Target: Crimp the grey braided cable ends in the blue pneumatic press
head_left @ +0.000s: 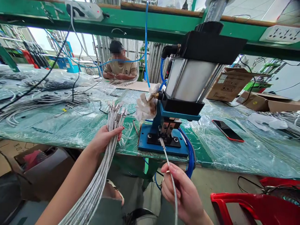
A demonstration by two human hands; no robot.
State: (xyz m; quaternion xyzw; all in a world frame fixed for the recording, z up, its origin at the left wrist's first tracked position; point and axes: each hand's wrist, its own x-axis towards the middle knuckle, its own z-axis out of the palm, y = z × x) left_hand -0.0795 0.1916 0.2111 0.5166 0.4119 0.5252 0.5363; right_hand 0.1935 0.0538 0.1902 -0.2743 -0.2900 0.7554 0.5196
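Gripping a cable bundle [100, 175], left hand [110, 136] closed just below the connectors [117, 114], tails hanging beneath. Press [187, 79] to the right; single cable [166, 154] runs from press base down to right hand [180, 187], pinched between thumb and fingers. Phone [228, 130] farther right.

Cable bundle [100, 172]: silvery white; single cable [166, 157]: likewise. Press base [143, 142]: blue. Cylinder [189, 79]: silver-grey, end blocks [212, 43] black. Tabletop [243, 156]: green. Phone [228, 130]: black face, red edge (near match to the chair [260, 203]).
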